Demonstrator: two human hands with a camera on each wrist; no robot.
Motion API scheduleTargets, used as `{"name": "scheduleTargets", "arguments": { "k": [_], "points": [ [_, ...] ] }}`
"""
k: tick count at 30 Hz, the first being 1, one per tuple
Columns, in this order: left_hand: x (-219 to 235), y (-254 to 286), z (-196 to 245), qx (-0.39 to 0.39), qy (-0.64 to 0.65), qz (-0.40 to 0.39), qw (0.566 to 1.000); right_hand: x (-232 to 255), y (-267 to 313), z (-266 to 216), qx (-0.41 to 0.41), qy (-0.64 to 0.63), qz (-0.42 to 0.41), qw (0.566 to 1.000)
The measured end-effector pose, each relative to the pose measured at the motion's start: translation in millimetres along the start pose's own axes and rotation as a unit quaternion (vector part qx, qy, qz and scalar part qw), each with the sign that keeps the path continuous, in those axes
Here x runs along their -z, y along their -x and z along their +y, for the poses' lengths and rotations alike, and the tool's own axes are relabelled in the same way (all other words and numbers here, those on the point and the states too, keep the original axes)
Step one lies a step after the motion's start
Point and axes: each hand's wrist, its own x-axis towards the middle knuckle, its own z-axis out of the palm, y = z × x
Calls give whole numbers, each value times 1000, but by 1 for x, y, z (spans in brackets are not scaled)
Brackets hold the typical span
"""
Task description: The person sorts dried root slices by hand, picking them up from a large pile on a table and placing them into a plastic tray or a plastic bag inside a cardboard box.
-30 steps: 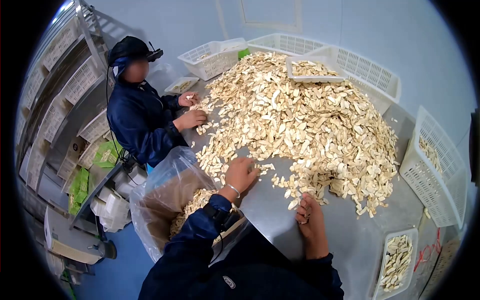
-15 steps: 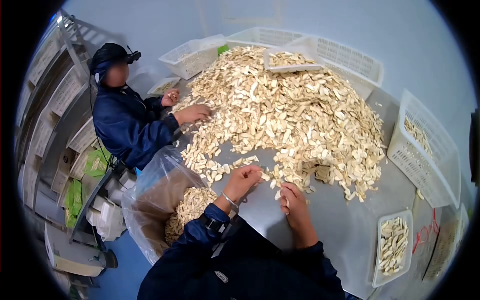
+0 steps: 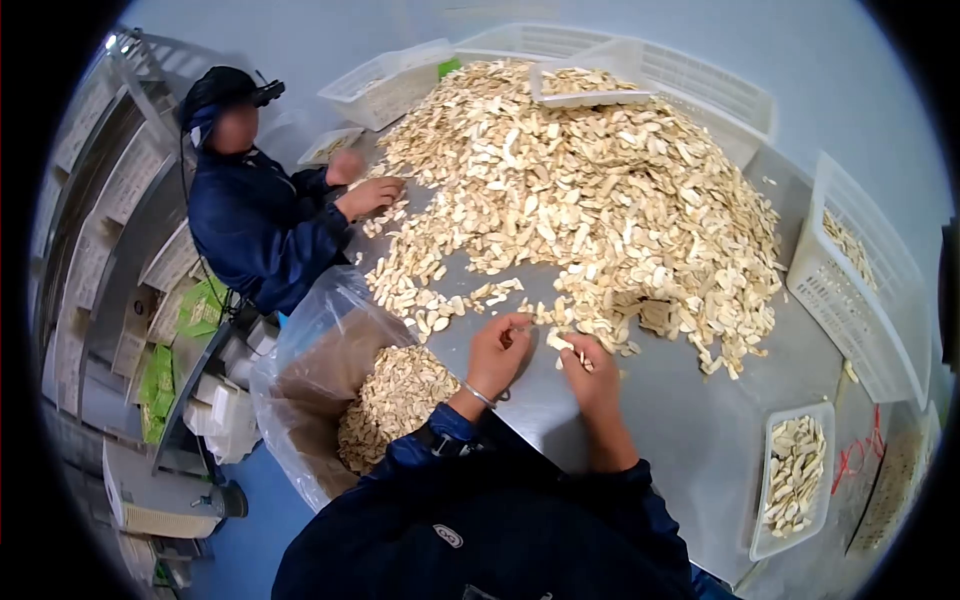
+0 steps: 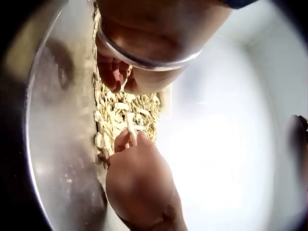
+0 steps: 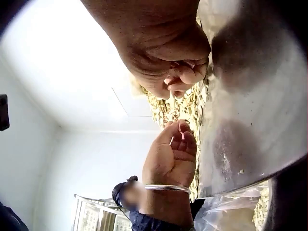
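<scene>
My right hand (image 3: 592, 370) pinches a pale, flat dried slice (image 3: 558, 342) between thumb and fingertips, over the metal table in front of the heap (image 3: 600, 210) of similar slices. The left wrist view shows that slice (image 4: 129, 121) poking up from the thumb and forefinger. Just to the left, my left hand (image 3: 497, 355), with a bracelet at its wrist, hovers near the heap's front edge. Its fingers are loosely curled, with a gap between thumb and forefinger and no slice visible there. In the right wrist view the left hand (image 5: 171, 154) faces the right one (image 5: 168, 62).
A plastic-lined box (image 3: 318, 385) of slices stands below the table's left edge. White baskets (image 3: 860, 290) line the back and right. A small tray (image 3: 825, 480) of slices and red-handled scissors (image 3: 858, 455) lie at right. Another person (image 3: 260, 200) works at the left end beside shelving (image 3: 110, 230).
My left hand moved right from the heap's left edge, met the right hand near a slice, then drew slightly apart. My right hand now holds a slice up. The view has shifted.
</scene>
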Motion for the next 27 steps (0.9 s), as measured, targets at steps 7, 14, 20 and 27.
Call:
{"name": "scheduleTargets", "arguments": {
  "k": [7,14,20,27],
  "points": [
    [-4,-11,18,-248,-279,-42,927,4,-6,16,-48,-131,57,988],
    [-15,-46,-10,-364,-432,-75,821,5,-5,1,-108,-181,47,976],
    [60,-68,-27,-275,-453,31,847,7,-4,1,-94,-187,29,977],
    [126,-27,-33,-248,-427,69,867,5,-6,5,-102,-181,46,977]
  ]
}}
